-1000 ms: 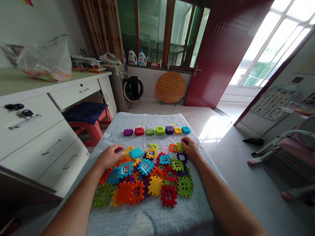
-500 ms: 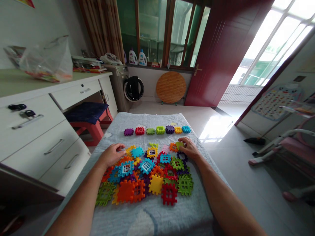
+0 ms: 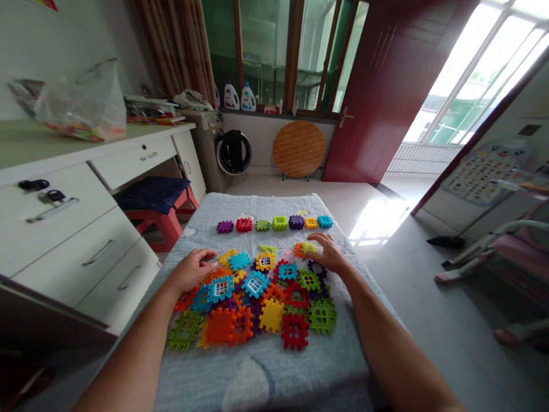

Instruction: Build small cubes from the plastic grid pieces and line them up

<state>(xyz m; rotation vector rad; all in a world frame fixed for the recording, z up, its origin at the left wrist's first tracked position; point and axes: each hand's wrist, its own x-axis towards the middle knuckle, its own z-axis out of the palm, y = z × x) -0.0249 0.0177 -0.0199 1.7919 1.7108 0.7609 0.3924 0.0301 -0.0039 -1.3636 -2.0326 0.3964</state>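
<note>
A pile of toothed plastic building tiles in several colours lies on the cloth-covered table (image 3: pixel 206 377). My left hand (image 3: pixel 195 269) rests at the pile's far left, fingers loosely bent and apart, beside a yellow tile (image 3: pixel 226 258) and a light blue tile (image 3: pixel 239 261). At the far right of the pile, my right hand (image 3: pixel 328 252) has thumb and fingertips around a yellow-green tile (image 3: pixel 309 247). That tile overlaps an orange tile (image 3: pixel 298 250). Nearer me are a yellow tile (image 3: pixel 271 316) and a red window tile (image 3: pixel 294 332).
Beyond the pile stands a row of assembled blocks, among them a purple block (image 3: pixel 225 227) and a blue block (image 3: pixel 325 221). A stool (image 3: pixel 154 194) and white drawers (image 3: pixel 94 252) are at the left, a pink chair (image 3: pixel 510 252) at the right.
My right hand has moved slightly left, and the yellow-green tile at its fingertips has shifted left and tilted. My left hand stays almost in place. The view has shifted a little.
</note>
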